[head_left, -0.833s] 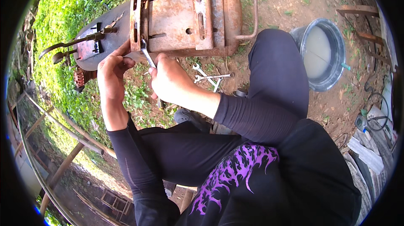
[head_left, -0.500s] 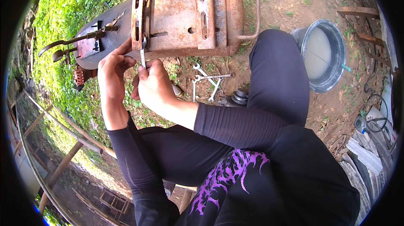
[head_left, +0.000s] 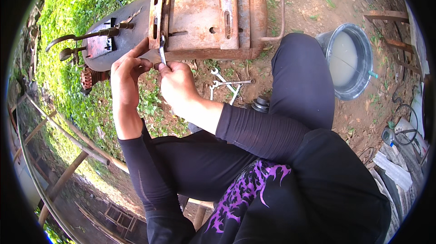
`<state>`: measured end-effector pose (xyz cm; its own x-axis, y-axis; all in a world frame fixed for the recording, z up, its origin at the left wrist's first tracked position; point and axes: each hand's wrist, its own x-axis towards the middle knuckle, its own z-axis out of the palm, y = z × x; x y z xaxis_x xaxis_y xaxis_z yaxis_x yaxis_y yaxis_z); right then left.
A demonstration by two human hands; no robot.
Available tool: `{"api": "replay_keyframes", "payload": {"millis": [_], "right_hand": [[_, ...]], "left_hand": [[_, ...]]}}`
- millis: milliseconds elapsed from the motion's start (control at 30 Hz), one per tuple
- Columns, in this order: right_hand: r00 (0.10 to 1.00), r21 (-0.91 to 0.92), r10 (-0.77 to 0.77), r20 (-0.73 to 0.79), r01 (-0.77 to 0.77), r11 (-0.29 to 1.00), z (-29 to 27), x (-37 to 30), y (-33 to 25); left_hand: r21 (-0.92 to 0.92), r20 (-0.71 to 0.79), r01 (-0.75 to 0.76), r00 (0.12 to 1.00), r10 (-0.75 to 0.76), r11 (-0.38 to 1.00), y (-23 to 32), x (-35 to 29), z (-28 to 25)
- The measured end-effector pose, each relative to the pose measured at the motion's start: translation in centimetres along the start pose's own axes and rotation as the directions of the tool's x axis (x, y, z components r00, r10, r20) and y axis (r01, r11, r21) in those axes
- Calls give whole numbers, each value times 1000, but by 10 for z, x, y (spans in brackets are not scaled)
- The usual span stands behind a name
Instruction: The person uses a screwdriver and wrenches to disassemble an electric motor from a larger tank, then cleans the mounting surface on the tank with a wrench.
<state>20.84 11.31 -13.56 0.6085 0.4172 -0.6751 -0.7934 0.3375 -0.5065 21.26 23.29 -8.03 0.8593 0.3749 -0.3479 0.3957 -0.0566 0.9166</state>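
Note:
A rusty metal tank (head_left: 195, 12) lies on its side ahead of me, with slotted metal brackets across it. My right hand (head_left: 178, 82) grips a silver wrench (head_left: 162, 52) by its lower end. The wrench's upper end rests at the near end of the left bracket (head_left: 156, 14). Close beside it, my left hand (head_left: 126, 73) has its index finger stretched up against that bracket end, with the thumb bent in toward the right hand. Its other fingers are partly hidden, and whatever they grip does not show. The two hands nearly touch.
More wrenches (head_left: 223, 82) lie on the ground right of my hands, near a round dark metal part (head_left: 260, 104). A metal bucket (head_left: 365, 69) of cloudy liquid stands beyond my right knee. Pipe fittings (head_left: 88, 38) stick out at the tank's left end.
My right hand has moved up closer to the tank and my left hand, and the wrench has tilted slightly. The view has shifted a little, so the tank sits farther right.

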Motion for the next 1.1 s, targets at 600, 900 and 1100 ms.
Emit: {"api": "replay_keyframes", "payload": {"millis": [600,900,1100], "right_hand": [[999,594,37,-24,-16,804,-63,-18,-58],[989,601,-100,-109,145,786,-35,-3,-48],[969,382,-203,-142,243,892,-43,-6,-36]], "left_hand": [[85,26,30,999,-33,996,1,-2,-2],[59,17,7,1000,-8,998,-1,3,-4],[102,50,22,998,-27,995,2,3,-3]]}}
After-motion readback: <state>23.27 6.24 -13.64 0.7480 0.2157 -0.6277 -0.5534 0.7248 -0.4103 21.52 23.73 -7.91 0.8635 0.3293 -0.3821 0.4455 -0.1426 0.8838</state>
